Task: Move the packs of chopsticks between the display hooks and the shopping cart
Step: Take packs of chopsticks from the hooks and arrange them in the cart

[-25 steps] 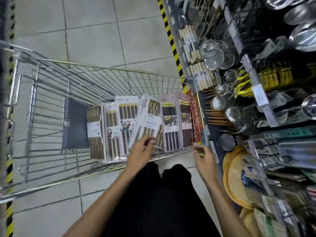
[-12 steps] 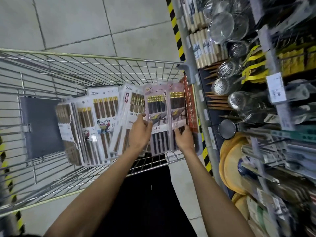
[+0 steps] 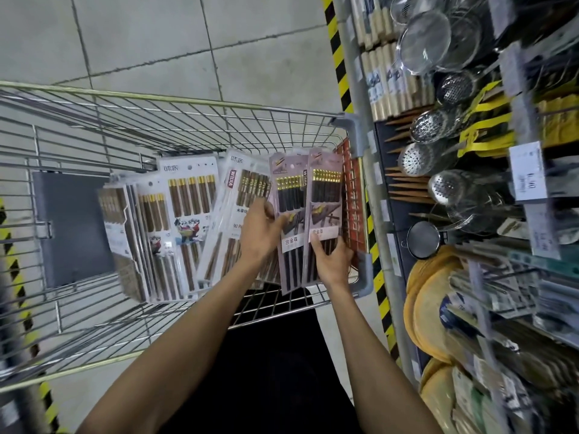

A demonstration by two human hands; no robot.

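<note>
My right hand [image 3: 333, 261], low in the centre of the frame, grips the bottom of the right pink pack of black chopsticks [image 3: 326, 202], fingers curled round its lower edge. My left hand [image 3: 260, 233], just beside it, pinches the neighbouring pink pack [image 3: 288, 211], thumb on its face. Both packs stand on end at the right side of the shopping cart [image 3: 188, 100]. I should square the two together and lift straight up, hanging holes uppermost, without dragging the white packs of brown chopsticks [image 3: 191, 220] leaning at their left. Further right, past the rack's grey upright [image 3: 349, 57], steel skimmers [image 3: 445, 186] crowd the display; I cannot make out a free hook.
</note>
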